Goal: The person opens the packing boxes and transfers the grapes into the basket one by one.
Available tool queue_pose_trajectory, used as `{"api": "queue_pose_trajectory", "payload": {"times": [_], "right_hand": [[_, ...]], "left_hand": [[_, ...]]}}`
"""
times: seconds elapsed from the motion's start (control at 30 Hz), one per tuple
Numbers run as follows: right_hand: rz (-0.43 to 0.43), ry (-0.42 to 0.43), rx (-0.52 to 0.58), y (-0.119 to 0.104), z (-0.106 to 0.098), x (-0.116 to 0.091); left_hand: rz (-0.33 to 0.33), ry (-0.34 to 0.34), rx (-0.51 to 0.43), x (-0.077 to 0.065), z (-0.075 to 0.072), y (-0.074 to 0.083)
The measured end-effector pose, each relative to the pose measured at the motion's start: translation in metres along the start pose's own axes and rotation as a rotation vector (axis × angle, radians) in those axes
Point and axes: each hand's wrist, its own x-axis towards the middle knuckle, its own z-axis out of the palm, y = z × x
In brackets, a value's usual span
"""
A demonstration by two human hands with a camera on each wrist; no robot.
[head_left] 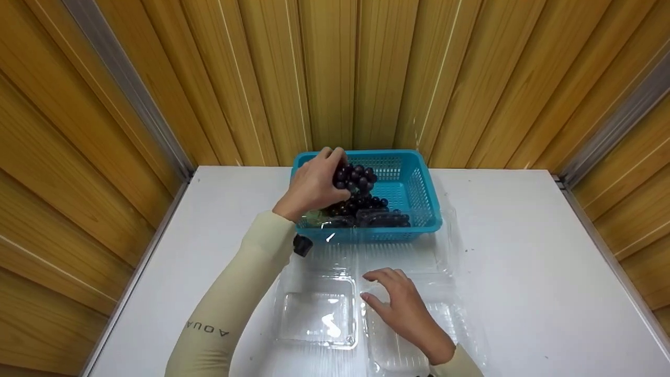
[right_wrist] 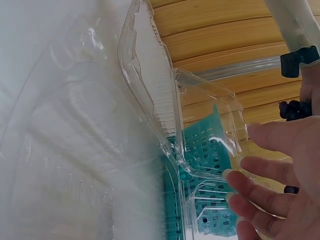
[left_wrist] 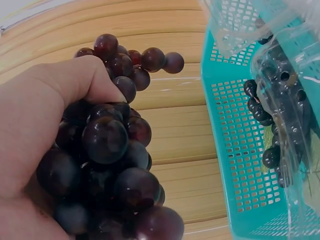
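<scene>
My left hand (head_left: pixel 315 184) grips a bunch of dark purple grapes (head_left: pixel 360 178) over the blue plastic basket (head_left: pixel 416 186). In the left wrist view, thumb and fingers wrap the bunch (left_wrist: pixel 105 140), and some grapes stick out past the fingertips. More dark grapes (head_left: pixel 376 202) lie in the basket, partly behind clear plastic. My right hand (head_left: pixel 400 306) holds nothing; its fingers are spread and loosely bent over two clear plastic clamshell boxes, a left one (head_left: pixel 314 317) and a right one (head_left: pixel 390 348). Their lids (head_left: pixel 408 256) stand raised toward the basket.
The boxes and basket stand on a white table (head_left: pixel 523 262). Behind the basket rises a yellow wood-patterned wall (head_left: pixel 335 78), with similar panels on both sides. The raised lids overlap the basket's front rim in the head view. Something green (head_left: pixel 314 218) lies in the basket's front left.
</scene>
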Motion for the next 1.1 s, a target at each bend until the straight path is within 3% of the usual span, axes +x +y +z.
{"api": "queue_pose_trajectory", "payload": {"times": [0.2,0.47,0.83,1.1], "right_hand": [[0.038,-0.003,0.004,0.003,-0.003,0.0],[0.079,0.06,0.015,0.005,-0.01,0.001],[0.024,0.144,0.022,0.009,-0.014,-0.003],[0.034,0.172,0.022,0.009,-0.016,-0.004]], "left_hand": [[-0.018,-0.016,-0.005,0.013,0.01,0.0],[-0.033,-0.038,0.026,0.032,0.024,-0.002],[-0.095,-0.088,0.029,0.05,0.043,-0.007],[-0.102,-0.105,0.054,0.061,0.054,-0.002]]}}
